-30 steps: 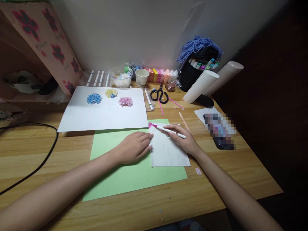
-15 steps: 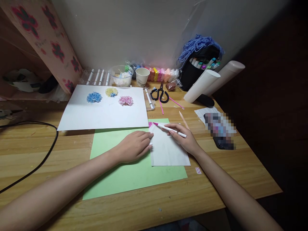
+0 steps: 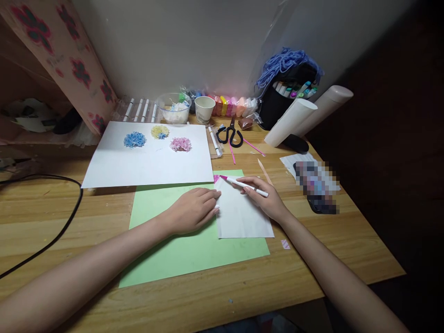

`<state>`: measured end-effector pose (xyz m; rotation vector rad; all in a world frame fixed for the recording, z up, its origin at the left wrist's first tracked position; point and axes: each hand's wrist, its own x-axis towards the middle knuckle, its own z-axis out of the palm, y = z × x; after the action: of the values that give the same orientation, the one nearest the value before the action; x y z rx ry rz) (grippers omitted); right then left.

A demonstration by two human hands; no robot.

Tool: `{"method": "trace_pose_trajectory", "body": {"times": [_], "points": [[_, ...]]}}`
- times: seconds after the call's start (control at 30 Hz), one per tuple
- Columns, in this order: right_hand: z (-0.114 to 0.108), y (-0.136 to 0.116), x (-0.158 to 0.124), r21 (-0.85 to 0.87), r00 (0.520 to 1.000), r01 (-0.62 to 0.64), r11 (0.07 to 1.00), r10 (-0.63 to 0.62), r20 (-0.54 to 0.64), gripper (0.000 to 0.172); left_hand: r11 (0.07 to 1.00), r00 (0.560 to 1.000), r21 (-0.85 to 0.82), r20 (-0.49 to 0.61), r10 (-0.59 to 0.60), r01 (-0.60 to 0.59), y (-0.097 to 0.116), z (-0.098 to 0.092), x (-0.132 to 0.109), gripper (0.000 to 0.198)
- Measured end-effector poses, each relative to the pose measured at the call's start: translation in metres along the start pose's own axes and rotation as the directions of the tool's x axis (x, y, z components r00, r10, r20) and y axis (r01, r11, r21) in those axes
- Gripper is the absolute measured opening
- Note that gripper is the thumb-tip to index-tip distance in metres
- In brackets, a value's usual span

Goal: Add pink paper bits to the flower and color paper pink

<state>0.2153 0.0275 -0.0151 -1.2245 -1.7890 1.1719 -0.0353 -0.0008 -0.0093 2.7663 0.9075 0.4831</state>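
Note:
My right hand grips a white marker with a pink tip, the tip touching the top left corner of a small white paper, where a pink patch shows. My left hand lies flat with fingers together, pressing the paper's left edge. The small paper rests on a green sheet on the wooden desk.
A larger white sheet carries blue, yellow and pink paper tufts. Behind stand a plastic bowl, a paper cup, clay packets, scissors, a marker case and two paper rolls. A black cable crosses the left.
The marker tip has shifted slightly along the paper's top left corner. My left hand stays pressed on the paper.

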Motion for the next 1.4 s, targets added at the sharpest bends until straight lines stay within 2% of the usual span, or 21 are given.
{"method": "trace_pose_trajectory", "body": {"times": [0.37, 0.57, 0.8, 0.97, 1.4], "points": [[-0.0001, -0.0016, 0.0003, -0.011, 1.0, -0.007, 1.0, 0.008, 0.018, 0.025, 1.0, 1.0, -0.006, 0.0, -0.004, 0.004, 0.0004, -0.0005, 0.0009, 0.029], [-0.0012, 0.0009, -0.0001, 0.058, 1.0, 0.021, 0.998, -0.021, 0.01, 0.022, 1.0, 1.0, -0.004, 0.005, -0.01, 0.01, 0.0007, -0.0015, 0.0012, 0.029], [-0.0038, -0.0022, -0.002, -0.026, 0.988, 0.062, 0.998, -0.058, 0.14, 0.023, 1.0, 1.0, -0.003, 0.02, -0.013, 0.013, 0.0009, -0.0019, 0.0015, 0.029], [-0.0026, -0.0039, -0.0019, -0.057, 0.984, 0.067, 0.996, -0.057, 0.168, 0.024, 1.0, 1.0, -0.005, 0.018, -0.009, 0.009, 0.0008, -0.0009, 0.0012, 0.029], [-0.0048, -0.0011, -0.0007, -0.07, 0.996, 0.046, 0.996, -0.041, 0.076, 0.026, 1.0, 1.0, -0.002, 0.014, -0.01, 0.01, 0.0005, -0.0013, 0.0013, 0.029]]}}
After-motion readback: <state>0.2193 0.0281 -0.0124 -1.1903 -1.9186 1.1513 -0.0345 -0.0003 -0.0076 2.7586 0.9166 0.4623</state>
